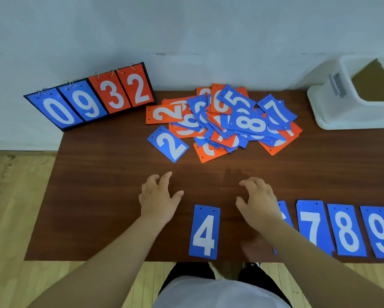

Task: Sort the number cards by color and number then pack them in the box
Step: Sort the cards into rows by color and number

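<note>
A plain indoor room is shown, of the activity-room or sports-hall kind. A bare, whitish painted wall [186, 30], scuffed low down, is met by a floor of pale, varnished wooden strips [13, 207], such as is laid in a games hall. A dark brown, wood-grain laminate table [111, 196] is set against that wall. A black-framed flip scoreboard [91, 98], hung with ring-bound blue and orange digits, is stood at the table's far left corner, and a white plastic storage box [333, 107] is placed at its far right.
</note>
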The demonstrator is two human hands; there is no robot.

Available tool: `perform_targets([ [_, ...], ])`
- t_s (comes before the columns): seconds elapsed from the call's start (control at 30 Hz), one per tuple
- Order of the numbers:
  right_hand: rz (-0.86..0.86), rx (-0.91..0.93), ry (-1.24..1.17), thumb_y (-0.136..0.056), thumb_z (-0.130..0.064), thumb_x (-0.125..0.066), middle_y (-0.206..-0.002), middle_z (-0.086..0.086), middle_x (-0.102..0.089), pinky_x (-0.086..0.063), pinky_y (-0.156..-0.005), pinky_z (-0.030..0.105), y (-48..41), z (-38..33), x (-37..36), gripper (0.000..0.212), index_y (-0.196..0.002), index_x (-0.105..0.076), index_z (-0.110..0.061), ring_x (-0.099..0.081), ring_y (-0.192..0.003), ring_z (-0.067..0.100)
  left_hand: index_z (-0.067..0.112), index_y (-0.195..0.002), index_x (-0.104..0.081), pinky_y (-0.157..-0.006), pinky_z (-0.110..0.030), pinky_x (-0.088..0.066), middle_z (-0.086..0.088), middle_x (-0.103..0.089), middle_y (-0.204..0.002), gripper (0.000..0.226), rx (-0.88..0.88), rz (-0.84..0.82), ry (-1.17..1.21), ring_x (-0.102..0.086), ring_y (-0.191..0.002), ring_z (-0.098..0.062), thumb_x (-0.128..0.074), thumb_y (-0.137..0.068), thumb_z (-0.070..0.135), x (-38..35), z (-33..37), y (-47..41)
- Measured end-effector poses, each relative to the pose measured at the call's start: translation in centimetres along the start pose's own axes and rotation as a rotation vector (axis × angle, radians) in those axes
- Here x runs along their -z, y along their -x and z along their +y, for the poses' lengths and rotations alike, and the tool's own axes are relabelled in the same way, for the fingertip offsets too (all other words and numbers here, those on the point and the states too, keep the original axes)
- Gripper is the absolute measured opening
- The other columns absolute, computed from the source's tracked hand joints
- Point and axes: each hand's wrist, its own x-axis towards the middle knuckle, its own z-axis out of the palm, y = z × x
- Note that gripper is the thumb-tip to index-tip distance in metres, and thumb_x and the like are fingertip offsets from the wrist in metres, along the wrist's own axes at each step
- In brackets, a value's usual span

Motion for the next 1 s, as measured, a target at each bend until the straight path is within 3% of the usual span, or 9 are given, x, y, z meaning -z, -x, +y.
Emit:
perform_targets([
  [0.3,-0.040,-0.033,0.058,-0.093,-0.043,-0.062,-0.157,-0.001,-0.034,-0.041,-0.113,0.044,-4.9,-2.5,1.6,0.059,-0.149,-0.045,-0.031,-0.034,-0.143,0.023,0.039,-0.156,-0.024,-0.109,-0.047,-0.043,-0.006,-0.030,-0.154,0.079,0.045,-0.033,-0.084,-0.035,-0.141,-0.028,-0.060,-0.090,0.064,3.0,0.9,-5.5],
  [0.5,-0.096,0.010,0.232,-0.095,-0.058,-0.053,-0.162,0.005,-0.023,-0.038,-0.113,0.048,-9.9,-5.2,2.7,0.068,-0.156,-0.032,-0.035,-0.027,-0.146,0.030,0.041,-0.159,-0.009,-0.109,-0.047,-0.039,-0.011,-0.024,-0.155,0.084,-0.049,-0.087,-0.262,-0.034,-0.138,-0.031,-0.050,-0.092,0.071,2.7,2.7,-9.3],
  [0.63,-0.171,0.165,0.372,-0.097,-0.063,-0.044,-0.169,0.005,-0.003,-0.023,-0.120,0.054,-11.5,-7.3,1.1,0.070,-0.158,-0.023,-0.038,-0.007,-0.154,0.034,0.040,-0.160,-0.005,-0.115,-0.053,-0.030,-0.012,-0.011,-0.164,0.078,-0.132,-0.174,-0.390,-0.022,-0.145,-0.036,-0.036,-0.096,0.072,2.0,2.6,-11.0],
  [0.77,-0.252,0.230,0.437,-0.100,-0.062,-0.034,-0.170,0.005,0.014,-0.009,-0.123,0.056,-10.9,-7.6,-2.7,0.071,-0.161,-0.019,-0.028,0.018,-0.154,0.037,0.043,-0.160,-0.002,-0.123,-0.057,-0.013,-0.006,0.002,-0.169,0.075,-0.230,-0.241,-0.424,-0.004,-0.154,-0.037,-0.034,-0.098,0.070,1.9,0.3,-10.1],
  [0.9,-0.289,0.328,0.425,-0.102,-0.053,-0.034,-0.171,0.003,0.006,-0.011,-0.123,0.053,-8.3,-7.8,-4.5,0.063,-0.157,-0.030,-0.024,0.013,-0.156,0.033,0.042,-0.159,-0.020,-0.127,-0.052,-0.009,-0.001,-0.003,-0.171,0.064,-0.311,-0.266,-0.365,-0.001,-0.157,-0.030,-0.038,-0.101,0.061,2.6,-4.5,-7.4],
  [1.0,-0.349,0.379,0.362,-0.101,-0.041,-0.045,-0.170,0.001,-0.008,-0.016,-0.123,0.049,-8.4,-8.4,-3.9,0.051,-0.150,-0.043,-0.027,0.000,-0.157,0.028,0.035,-0.139,-0.056,-0.122,-0.047,-0.026,-0.001,-0.032,-0.163,0.045,-0.312,-0.205,-0.263,-0.024,-0.152,-0.026,-0.052,-0.098,0.053,3.0,-7.0,-6.0],
])
